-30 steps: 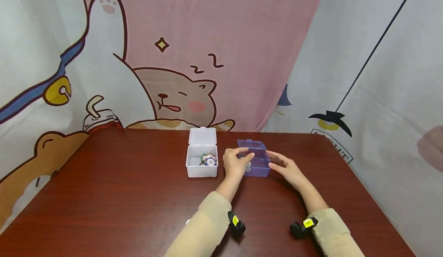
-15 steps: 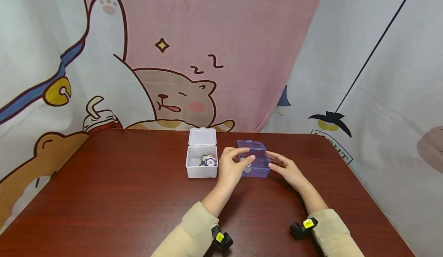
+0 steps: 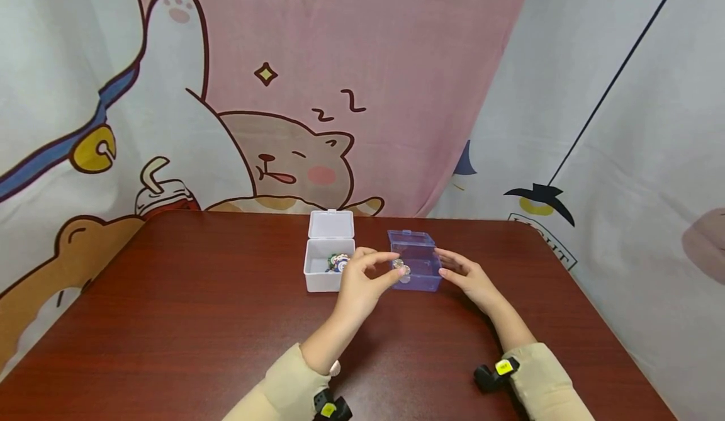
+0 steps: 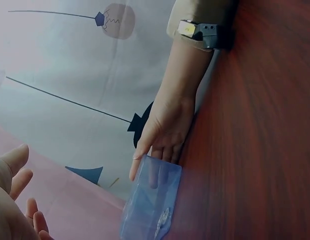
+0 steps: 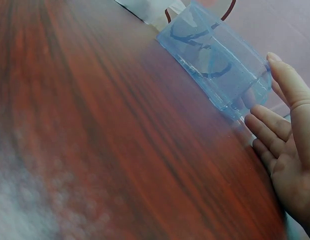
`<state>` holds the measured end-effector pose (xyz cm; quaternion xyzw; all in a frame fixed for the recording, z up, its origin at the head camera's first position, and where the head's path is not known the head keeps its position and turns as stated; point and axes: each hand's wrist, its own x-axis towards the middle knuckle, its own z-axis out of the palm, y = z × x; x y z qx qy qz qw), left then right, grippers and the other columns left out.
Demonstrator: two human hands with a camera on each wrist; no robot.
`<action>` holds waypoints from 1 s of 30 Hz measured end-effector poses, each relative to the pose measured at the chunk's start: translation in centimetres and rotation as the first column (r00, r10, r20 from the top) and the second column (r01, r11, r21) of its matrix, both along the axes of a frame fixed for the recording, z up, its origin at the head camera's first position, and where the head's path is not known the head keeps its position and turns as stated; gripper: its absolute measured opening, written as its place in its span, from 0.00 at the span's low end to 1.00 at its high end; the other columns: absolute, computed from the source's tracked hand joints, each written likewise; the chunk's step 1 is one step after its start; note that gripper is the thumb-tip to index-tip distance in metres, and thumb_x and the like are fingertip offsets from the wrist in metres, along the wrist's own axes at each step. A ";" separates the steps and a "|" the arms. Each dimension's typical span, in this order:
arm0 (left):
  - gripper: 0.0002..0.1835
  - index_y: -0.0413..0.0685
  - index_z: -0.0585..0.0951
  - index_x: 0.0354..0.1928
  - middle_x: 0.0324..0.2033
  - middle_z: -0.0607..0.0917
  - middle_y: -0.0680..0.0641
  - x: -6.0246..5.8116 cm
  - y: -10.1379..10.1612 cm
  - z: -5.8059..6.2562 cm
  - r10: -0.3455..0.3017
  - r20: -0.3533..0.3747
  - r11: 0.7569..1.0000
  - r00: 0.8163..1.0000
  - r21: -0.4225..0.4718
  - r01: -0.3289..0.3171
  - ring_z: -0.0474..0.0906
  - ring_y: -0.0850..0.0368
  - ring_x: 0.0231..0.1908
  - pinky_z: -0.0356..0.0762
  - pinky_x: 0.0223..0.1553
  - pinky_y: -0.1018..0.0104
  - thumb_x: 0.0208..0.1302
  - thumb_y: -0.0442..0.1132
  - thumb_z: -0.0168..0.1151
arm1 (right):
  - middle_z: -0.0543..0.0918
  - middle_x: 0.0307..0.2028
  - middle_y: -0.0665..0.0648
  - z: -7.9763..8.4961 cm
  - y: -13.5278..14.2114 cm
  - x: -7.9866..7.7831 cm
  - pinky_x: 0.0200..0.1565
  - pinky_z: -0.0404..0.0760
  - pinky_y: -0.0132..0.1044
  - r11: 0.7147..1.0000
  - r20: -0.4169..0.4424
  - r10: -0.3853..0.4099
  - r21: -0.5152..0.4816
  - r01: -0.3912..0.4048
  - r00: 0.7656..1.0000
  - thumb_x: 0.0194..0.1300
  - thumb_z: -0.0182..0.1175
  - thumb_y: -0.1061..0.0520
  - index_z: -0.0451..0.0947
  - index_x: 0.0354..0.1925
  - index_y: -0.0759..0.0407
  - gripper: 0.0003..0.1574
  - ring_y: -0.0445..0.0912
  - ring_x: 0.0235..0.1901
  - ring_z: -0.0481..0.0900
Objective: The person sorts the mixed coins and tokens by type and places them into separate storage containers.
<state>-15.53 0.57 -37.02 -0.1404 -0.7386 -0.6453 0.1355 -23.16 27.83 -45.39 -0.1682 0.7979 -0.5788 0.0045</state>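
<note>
A translucent blue box (image 3: pixel 421 282) stands on the table with its lid (image 3: pixel 410 238) up. Several shiny round pieces (image 3: pixel 404 271) show at its left side. My left hand (image 3: pixel 359 282) is by that side, thumb and index finger apart, with nothing seen between them. My right hand (image 3: pixel 472 282) touches the box's right side with fairly straight fingers; the right wrist view shows the thumb at one corner of the blue box (image 5: pixel 215 60). Left of these, a white box (image 3: pixel 324 282), lid up, holds several poker chips (image 3: pixel 338 262), partly covered by my left hand.
A small whitish thing (image 3: pixel 335 368) lies by my left forearm, mostly hidden. The brown wooden table (image 3: pixel 170 320) ends at the back against a cloth (image 3: pixel 396 62) printed with cartoon animals.
My left hand has drawn back from the blue box, left and toward me, now overlapping the white box's corner. My right hand stays at the blue box.
</note>
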 end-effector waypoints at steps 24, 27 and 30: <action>0.15 0.50 0.88 0.41 0.37 0.75 0.49 2.9 -4.4 -0.8 -0.185 -0.042 0.974 0.982 -0.140 0.177 0.70 0.52 0.42 0.67 0.47 0.58 0.48 0.39 0.76 | 0.71 0.62 0.66 0.0 0.1 0.0 0.50 0.72 0.27 1.000 0.009 0.012 0.002 -0.012 1.000 0.68 0.58 0.62 0.66 0.67 0.61 0.31 0.59 0.61 0.67; 0.16 0.51 0.88 0.41 0.37 0.75 0.52 3.1 -4.9 -1.1 -0.200 -0.035 0.970 0.979 -0.151 0.192 0.69 0.54 0.44 0.67 0.49 0.57 0.48 0.39 0.76 | 0.70 0.62 0.68 0.1 0.0 0.1 0.49 0.72 0.26 1.000 0.011 0.018 -0.010 -0.017 1.000 0.68 0.57 0.64 0.65 0.67 0.63 0.31 0.61 0.61 0.67; 0.16 0.51 0.87 0.41 0.37 0.74 0.54 3.3 -5.5 -1.6 -0.210 -0.049 0.965 0.977 -0.171 0.199 0.69 0.56 0.44 0.68 0.48 0.57 0.48 0.39 0.76 | 0.69 0.62 0.71 0.9 -0.3 0.6 0.48 0.72 0.26 1.000 0.016 0.021 -0.012 -0.021 1.000 0.68 0.56 0.66 0.63 0.67 0.67 0.31 0.64 0.61 0.66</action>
